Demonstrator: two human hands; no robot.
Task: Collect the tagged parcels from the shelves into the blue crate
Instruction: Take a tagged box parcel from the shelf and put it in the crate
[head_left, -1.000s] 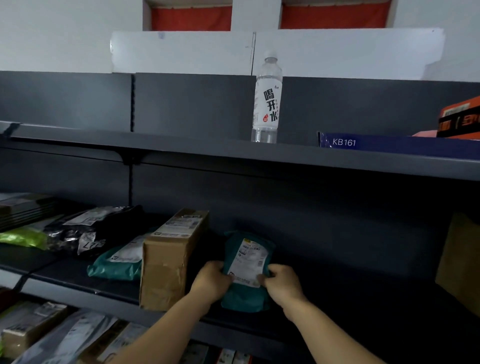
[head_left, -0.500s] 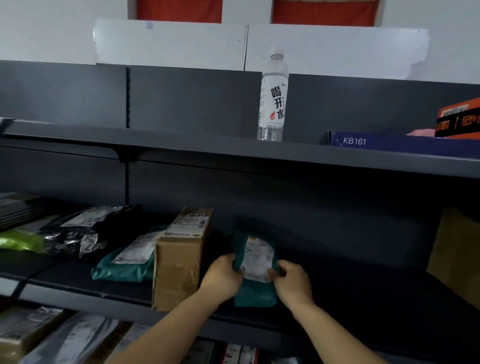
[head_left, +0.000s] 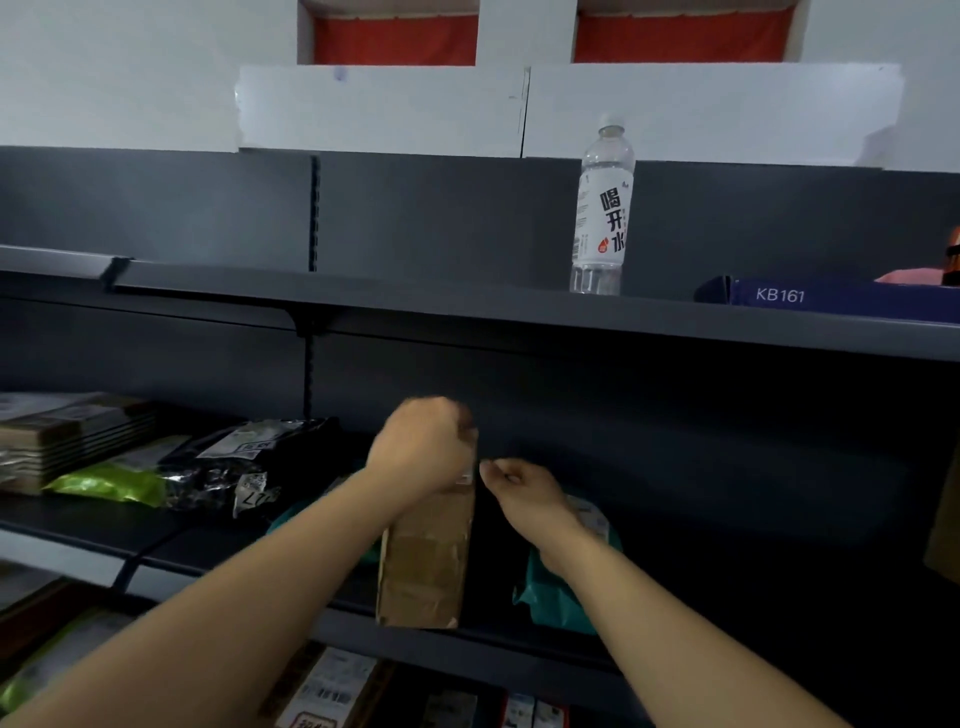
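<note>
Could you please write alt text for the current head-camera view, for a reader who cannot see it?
A person's left hand grips the top of an upright cardboard box on a dark shelf, while the right hand hovers above a teal mailer. A water bottle stands on the shelf above.

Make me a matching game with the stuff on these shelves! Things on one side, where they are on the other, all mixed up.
Things:
1. water bottle
2. brown cardboard box
3. teal parcel
4. blue box marked KB161

Places:
A. under the right hand
B. standing upright on the top shelf
C. lying at the far right of the top shelf
D. under the left hand

Pairs: 1-B, 2-D, 3-A, 4-C
</note>
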